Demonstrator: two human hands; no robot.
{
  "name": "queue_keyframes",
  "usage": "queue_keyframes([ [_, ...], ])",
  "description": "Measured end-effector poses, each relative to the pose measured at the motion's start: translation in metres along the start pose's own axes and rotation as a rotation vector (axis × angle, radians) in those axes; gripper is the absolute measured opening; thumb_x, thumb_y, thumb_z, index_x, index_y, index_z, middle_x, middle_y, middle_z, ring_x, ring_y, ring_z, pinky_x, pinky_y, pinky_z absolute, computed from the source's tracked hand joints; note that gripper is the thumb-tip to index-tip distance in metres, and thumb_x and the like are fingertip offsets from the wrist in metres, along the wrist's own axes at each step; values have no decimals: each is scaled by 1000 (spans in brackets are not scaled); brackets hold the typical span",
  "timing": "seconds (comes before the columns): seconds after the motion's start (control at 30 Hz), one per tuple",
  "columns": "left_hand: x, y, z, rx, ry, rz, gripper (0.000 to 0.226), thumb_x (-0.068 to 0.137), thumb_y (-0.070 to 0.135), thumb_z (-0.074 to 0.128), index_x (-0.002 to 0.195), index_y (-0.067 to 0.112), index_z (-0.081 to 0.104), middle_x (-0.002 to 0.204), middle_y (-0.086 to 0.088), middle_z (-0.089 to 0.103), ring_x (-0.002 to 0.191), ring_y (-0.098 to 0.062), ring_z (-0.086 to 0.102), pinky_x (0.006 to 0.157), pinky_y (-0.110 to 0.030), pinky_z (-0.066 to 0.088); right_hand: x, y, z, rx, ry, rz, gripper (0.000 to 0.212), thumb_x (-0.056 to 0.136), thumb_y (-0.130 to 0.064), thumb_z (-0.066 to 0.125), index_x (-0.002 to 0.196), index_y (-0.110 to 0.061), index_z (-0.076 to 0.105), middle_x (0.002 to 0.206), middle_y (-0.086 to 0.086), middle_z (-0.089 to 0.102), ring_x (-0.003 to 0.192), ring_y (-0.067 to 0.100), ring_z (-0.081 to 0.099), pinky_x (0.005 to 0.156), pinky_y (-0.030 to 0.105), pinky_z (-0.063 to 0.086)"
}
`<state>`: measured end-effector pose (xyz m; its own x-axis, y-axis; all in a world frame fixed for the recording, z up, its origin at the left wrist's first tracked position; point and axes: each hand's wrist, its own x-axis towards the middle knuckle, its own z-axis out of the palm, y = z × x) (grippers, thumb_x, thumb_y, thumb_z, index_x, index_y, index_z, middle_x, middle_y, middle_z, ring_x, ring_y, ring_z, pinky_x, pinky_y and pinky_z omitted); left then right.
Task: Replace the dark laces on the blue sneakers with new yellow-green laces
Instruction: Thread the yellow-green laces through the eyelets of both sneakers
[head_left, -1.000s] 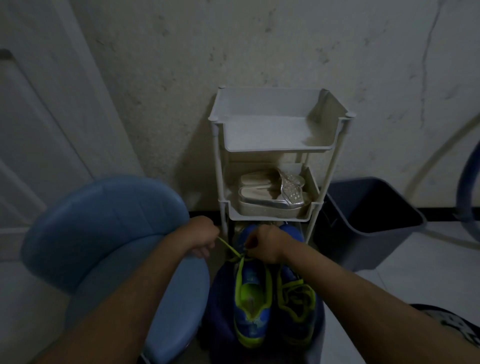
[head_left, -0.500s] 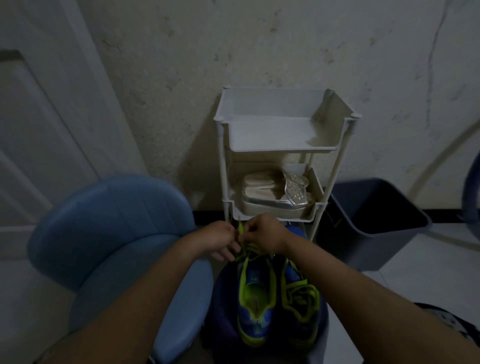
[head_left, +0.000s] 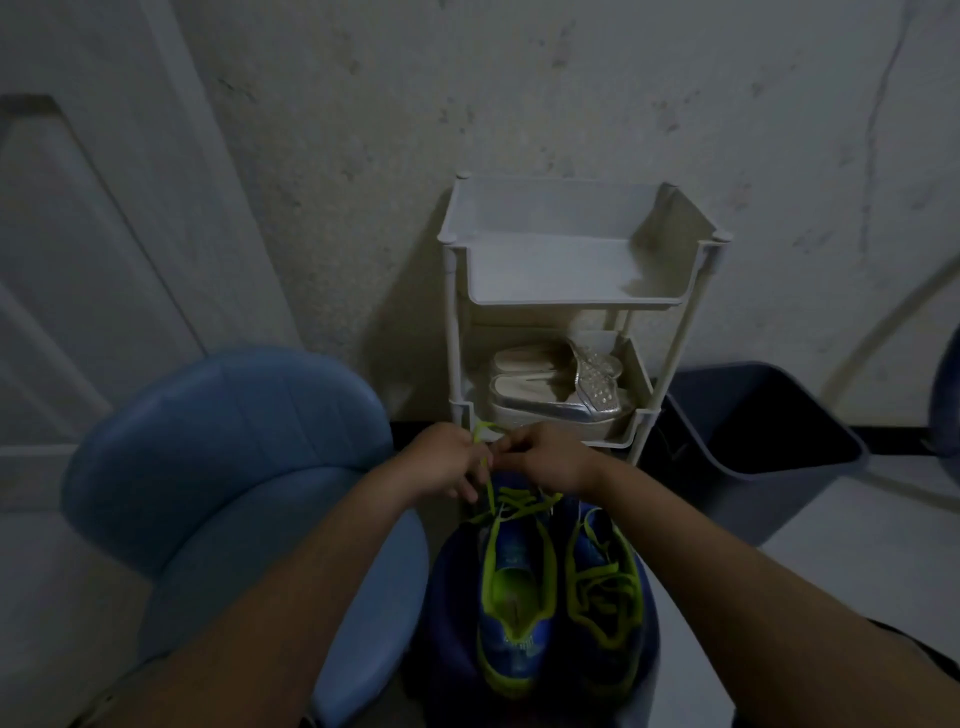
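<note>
Just below centre frame, left hand (head_left: 441, 462) and right hand (head_left: 550, 460) come close together, fingers curled, both pinching the yellow-green lace (head_left: 490, 488) right above the far end of the left of two blue sneakers (head_left: 511, 558), which sit side by side at bottom centre.

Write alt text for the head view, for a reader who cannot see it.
The left hand and right hand pinch a yellow-green lace over one of two blue sneakers. A white rack holding silver sandals stands behind, a blue chair beside.
</note>
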<state>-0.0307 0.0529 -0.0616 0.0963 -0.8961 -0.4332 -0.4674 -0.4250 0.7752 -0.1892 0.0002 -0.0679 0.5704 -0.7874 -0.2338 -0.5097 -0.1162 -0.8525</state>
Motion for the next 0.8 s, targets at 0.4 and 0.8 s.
queue_keyframes([
  [0.4,-4,17,-7,-261,137,4,20,99,15,41,94,13,60,74,-3,62,55,-19,59,58,-27,46,1,1,-2,-108,-69,-41,12,90,-19,70,95,-10,76,64,-17,64,53,-10,55,54,10,45],
  [0.8,1,-10,9,170,-231,-49,22,96,34,56,106,18,67,89,7,70,66,-9,65,62,-21,46,-9,-16,-6,297,48,-148,11,94,-10,63,86,-6,70,60,-1,59,42,-1,46,45,13,37],
])
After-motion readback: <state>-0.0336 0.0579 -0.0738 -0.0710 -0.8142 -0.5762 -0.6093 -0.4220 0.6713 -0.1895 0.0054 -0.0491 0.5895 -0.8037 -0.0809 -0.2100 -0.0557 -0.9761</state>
